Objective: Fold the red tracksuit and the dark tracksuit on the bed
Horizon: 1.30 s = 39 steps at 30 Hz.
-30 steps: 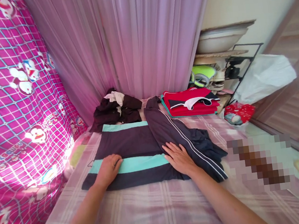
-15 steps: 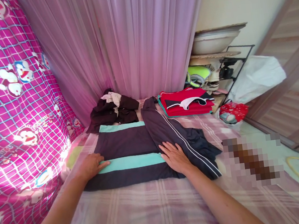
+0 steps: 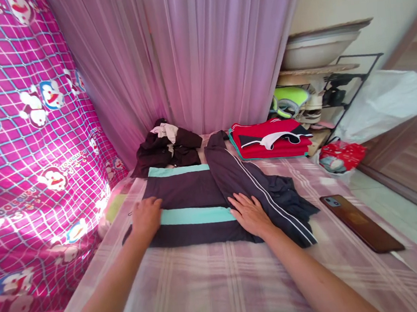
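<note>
Dark sports garment (image 3: pixel 182 189): mint bands, white piping; lies across the plaid sheet (image 3: pixel 194 289), under both hands.
Left hand (image 3: pixel 147 218): palm down on the garment's left end, fingers slightly bent; can't tell whether it pinches cloth.
Right hand (image 3: pixel 251 213): flat on it, fingers spread, well apart from the left.
Far side: dark clothes heap (image 3: pixel 151 153), red-topped folded stack (image 3: pixel 268 149).
Right side: smartphone (image 3: pixel 365 224).
</note>
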Each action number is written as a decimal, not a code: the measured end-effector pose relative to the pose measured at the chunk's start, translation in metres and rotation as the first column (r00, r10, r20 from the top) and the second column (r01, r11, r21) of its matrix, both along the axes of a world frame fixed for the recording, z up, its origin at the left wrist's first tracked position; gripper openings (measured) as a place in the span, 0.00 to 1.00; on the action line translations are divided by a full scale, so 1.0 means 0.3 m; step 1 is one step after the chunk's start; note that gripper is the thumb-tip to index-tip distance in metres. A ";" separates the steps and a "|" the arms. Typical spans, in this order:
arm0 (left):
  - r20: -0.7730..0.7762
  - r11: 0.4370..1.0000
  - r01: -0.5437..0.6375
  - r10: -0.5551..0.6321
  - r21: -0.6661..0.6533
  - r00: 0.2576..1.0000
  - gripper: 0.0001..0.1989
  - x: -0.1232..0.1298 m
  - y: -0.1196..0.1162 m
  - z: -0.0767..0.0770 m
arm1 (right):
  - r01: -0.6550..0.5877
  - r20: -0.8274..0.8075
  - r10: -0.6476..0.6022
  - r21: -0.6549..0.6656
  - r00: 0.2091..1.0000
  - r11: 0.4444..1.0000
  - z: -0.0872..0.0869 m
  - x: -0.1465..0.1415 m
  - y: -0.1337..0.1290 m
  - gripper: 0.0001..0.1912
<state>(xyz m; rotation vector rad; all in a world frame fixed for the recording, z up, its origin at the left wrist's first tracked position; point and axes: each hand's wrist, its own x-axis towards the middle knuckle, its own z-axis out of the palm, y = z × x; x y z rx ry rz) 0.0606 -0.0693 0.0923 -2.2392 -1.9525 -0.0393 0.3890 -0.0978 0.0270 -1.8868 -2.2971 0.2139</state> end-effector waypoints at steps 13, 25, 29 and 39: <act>0.257 0.956 0.290 -0.272 -0.038 0.928 0.30 0.389 -0.123 -0.229 | -0.009 0.081 0.007 0.024 0.997 1.000 -0.042 0.017 0.012 0.27; 0.152 0.992 -0.081 0.096 -0.099 0.984 0.29 -0.087 -0.016 -0.231 | 0.018 0.024 -0.019 0.014 1.000 1.000 0.007 -0.008 0.001 0.27; 0.149 0.991 -0.105 0.117 -0.081 0.982 0.30 -0.063 -0.022 -0.228 | -0.121 -0.033 0.125 0.108 0.992 0.987 0.061 -0.152 -0.042 0.27; 0.151 0.992 -0.110 0.119 -0.066 0.981 0.30 -0.077 -0.017 -0.236 | -0.326 -0.002 0.326 -0.022 0.945 0.945 0.018 -0.094 -0.088 0.31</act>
